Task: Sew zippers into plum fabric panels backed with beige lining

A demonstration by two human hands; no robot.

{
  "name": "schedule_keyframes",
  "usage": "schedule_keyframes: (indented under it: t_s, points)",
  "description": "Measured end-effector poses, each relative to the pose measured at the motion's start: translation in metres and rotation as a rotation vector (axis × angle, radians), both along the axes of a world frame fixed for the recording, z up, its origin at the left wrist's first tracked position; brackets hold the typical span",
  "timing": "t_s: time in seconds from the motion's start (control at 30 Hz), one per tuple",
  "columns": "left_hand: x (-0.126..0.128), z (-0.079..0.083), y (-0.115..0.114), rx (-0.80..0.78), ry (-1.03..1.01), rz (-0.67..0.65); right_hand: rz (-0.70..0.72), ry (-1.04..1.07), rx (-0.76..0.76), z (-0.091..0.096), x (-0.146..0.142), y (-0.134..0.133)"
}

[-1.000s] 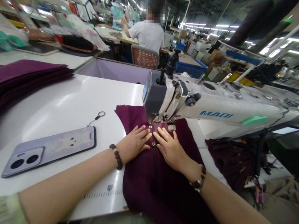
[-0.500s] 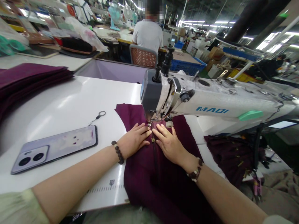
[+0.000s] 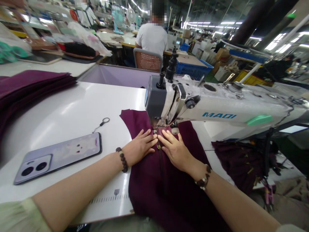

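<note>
Little moved: hands keep same spot. Left hand (image 3: 140,147), right hand (image 3: 175,149) open, flat, pressing maroon cloth (image 3: 154,190) on table (image 3: 72,109), either side of zipper (image 3: 159,156), just before sewing machine (image 3: 217,109). Likely stitching zipper; onward feed needs straight guiding, fingertips clear.

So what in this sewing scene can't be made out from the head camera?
Head view, the only one:
- Needle: hidden behind the grey head of the white sewing machine, just beyond the left hand and right hand.
- Dark zipper: its lower run is lost in the maroon fabric.
- Lilac phone: lies back up, so its screen is hidden.
- Folded maroon stack: cut off by the left edge.
- Dark heap: dim, partly behind the machine.
</note>
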State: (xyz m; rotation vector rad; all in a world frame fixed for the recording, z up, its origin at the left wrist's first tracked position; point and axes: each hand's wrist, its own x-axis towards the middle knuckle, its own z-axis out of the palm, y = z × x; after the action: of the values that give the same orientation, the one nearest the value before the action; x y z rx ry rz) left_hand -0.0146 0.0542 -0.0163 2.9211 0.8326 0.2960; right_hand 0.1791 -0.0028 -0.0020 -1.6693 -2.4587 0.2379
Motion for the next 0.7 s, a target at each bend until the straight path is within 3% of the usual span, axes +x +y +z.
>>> schedule_keyframes:
  t_s: [0.13, 0.27, 0.4, 0.53, 0.6, 0.7]
  points:
    - [0.0, 0.005, 0.003, -0.039, 0.009, 0.006, 0.0, 0.036, -0.034, 0.004, 0.002, 0.003]
    - [-0.008, 0.018, -0.008, -0.147, -0.001, -0.019, 0.06, 0.107, -0.126, 0.021, 0.002, 0.005]
    - [-0.03, 0.035, -0.038, -0.262, -0.051, -0.048, 0.078, 0.097, -0.187, 0.038, -0.004, 0.009]
    - [-0.057, 0.048, -0.071, -0.318, -0.042, -0.106, 0.153, 0.089, -0.292, 0.043, -0.009, 0.019]
    - [-0.07, 0.049, -0.087, -0.279, -0.013, -0.138, 0.179, 0.13, -0.322, 0.041, -0.009, 0.019]
    - [-0.082, 0.041, -0.109, -0.147, 0.055, -0.123, 0.106, 0.318, -0.229, 0.036, -0.002, 0.003]
